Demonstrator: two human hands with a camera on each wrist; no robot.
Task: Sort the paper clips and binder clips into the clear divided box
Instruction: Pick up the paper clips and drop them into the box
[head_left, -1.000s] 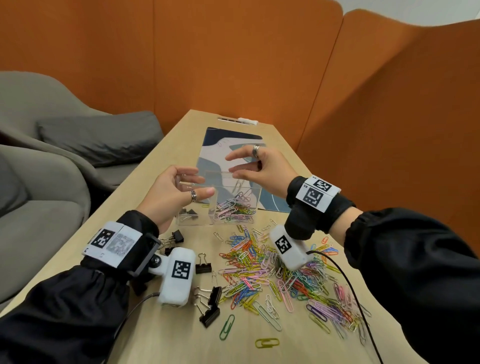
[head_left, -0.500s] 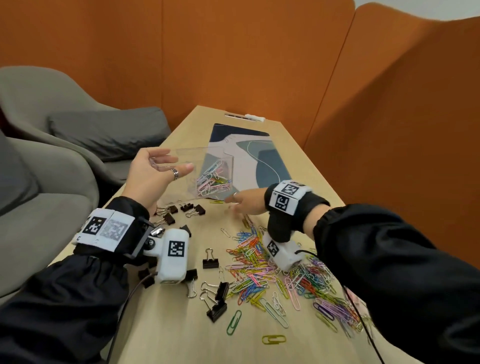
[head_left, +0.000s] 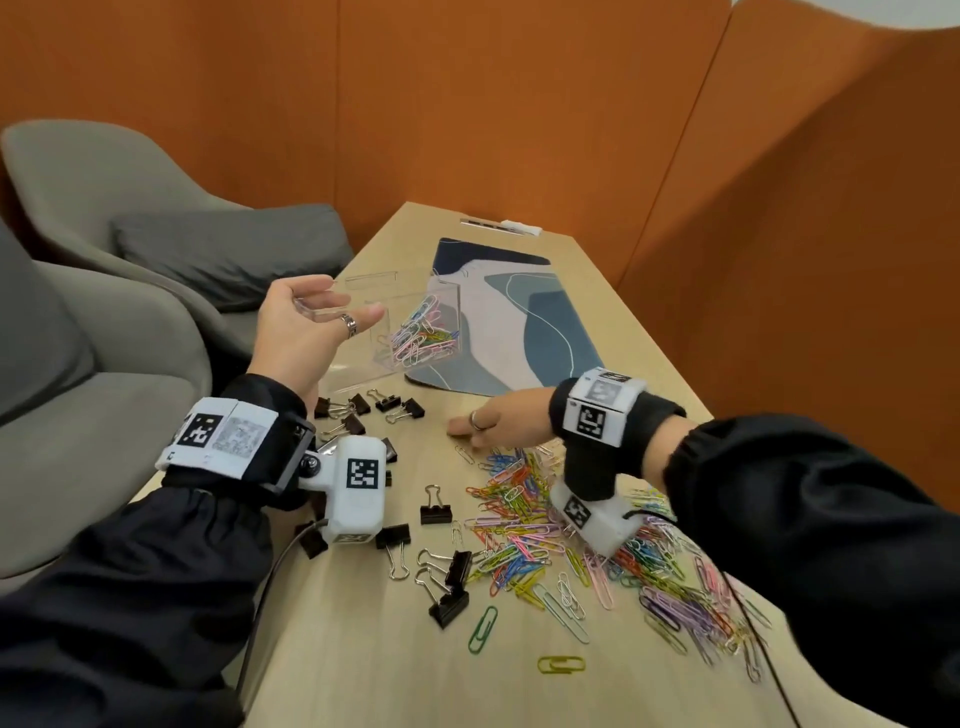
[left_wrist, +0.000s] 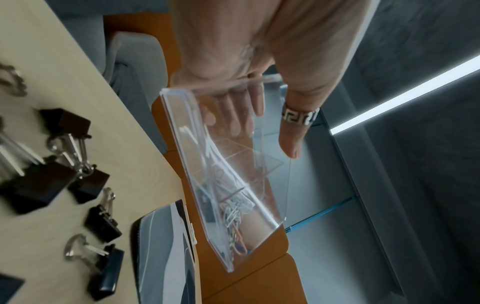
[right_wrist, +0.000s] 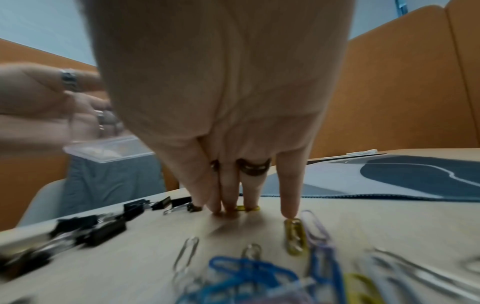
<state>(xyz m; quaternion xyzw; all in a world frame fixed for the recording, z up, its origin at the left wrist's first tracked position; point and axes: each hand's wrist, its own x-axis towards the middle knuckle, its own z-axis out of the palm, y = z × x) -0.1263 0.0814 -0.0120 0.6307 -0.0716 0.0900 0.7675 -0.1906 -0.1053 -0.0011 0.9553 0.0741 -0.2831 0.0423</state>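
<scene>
Lifted and tilted since the earlier frame, the clear divided plastic box (head_left: 400, 322) is hanging above the pale wooden table (head_left: 363, 649), gripped at one end by the left hand (head_left: 306, 332); coloured paper clips (head_left: 421, 338) are pooling in its lower compartment. Beside the multicoloured paper clip pile (head_left: 571, 540), the right hand (head_left: 498, 418) is pressing straight, unclenched fingers on the table. Black binder clips (head_left: 363, 410) are lying loose below the box. Gathering them likely comes next. Only the right wrist view is showing a yellow paper clip (right_wrist: 244, 208) under those fingertips.

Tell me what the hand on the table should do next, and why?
Probably pinch the yellow paper clip under its fingertips and lift it. The right hand presses straight fingers on the table there, while the left hand holds the clear box tilted in the air, paper clips already inside.
</scene>
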